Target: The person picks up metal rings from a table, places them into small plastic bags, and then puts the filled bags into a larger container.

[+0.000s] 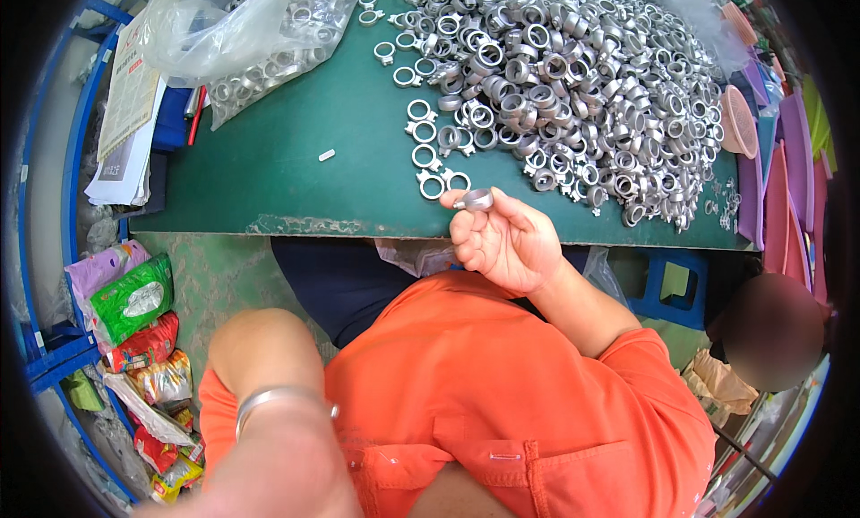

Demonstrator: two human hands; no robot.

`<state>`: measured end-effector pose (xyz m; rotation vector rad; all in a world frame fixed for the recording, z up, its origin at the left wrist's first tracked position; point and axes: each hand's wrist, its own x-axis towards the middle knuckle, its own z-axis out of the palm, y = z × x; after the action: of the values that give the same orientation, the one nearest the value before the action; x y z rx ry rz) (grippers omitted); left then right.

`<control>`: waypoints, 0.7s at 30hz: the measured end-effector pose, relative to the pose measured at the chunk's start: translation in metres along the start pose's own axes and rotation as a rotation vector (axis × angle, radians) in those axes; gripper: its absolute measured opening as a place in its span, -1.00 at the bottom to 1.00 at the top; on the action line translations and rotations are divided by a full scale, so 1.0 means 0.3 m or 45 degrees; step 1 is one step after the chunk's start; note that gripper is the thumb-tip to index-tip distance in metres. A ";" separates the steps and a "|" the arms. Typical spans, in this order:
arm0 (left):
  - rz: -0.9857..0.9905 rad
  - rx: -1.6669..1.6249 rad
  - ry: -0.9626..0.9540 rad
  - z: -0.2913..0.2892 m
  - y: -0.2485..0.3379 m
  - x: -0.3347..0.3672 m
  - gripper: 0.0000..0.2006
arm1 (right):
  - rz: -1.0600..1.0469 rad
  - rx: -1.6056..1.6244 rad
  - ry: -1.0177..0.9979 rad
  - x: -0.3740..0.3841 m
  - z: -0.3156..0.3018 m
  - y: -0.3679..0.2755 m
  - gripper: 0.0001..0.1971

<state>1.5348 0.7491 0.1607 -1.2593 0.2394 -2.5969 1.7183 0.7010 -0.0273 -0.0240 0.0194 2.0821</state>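
Between thumb and forefinger my right hand (512, 249) pinches a silver metal ring with a small lug (475, 199), just above the near edge of the green table (296, 182). The other fingers of that hand are curled. A short line of similar rings (424, 156) lies flat beyond it, beside a large heap of the same grey rings (573, 79). My left hand (260, 473), with a silver bangle (278, 394) on its arm, is raised close at the lower left, away from the table. It is blurred and its fingers do not show.
A clear plastic bag of rings (269, 74) lies at the far left, near papers (130, 115) and a red pen (197, 115). A small white piece (327, 155) lies on the table. Colourful plastic trays (793, 168) stand at right; a blue stool (672, 289) is below.
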 end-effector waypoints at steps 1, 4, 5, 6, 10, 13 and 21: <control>0.022 0.098 0.091 -0.008 -0.008 -0.030 -0.91 | 0.014 0.111 0.011 -0.006 -0.001 -0.003 -0.50; -0.430 0.088 -0.668 -0.094 -0.007 -0.136 -0.87 | 0.019 0.213 -0.033 -0.020 -0.023 -0.014 -0.51; -0.658 0.034 -1.098 -0.141 -0.003 -0.171 -0.78 | -0.013 0.146 -0.020 -0.021 -0.016 -0.008 -0.51; -0.882 -0.022 -1.529 -0.170 -0.004 -0.208 -0.69 | -0.044 0.077 -0.010 -0.019 -0.007 -0.001 -0.50; -1.718 -0.015 -1.604 -0.217 0.074 -0.387 -0.68 | -0.236 -0.517 0.047 -0.012 0.023 0.031 -0.52; -1.839 -0.015 -1.530 -0.237 0.101 -0.396 -0.79 | -0.291 -0.738 0.109 -0.022 0.032 0.037 -0.54; -2.152 -0.033 -1.305 -0.273 0.136 -0.432 -0.80 | -0.326 -0.945 0.117 -0.033 0.025 0.015 -0.55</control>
<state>1.5537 0.7509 0.0030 -3.4611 -1.5536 -1.9733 1.7190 0.6904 -0.0195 -0.5434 -0.6647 1.7272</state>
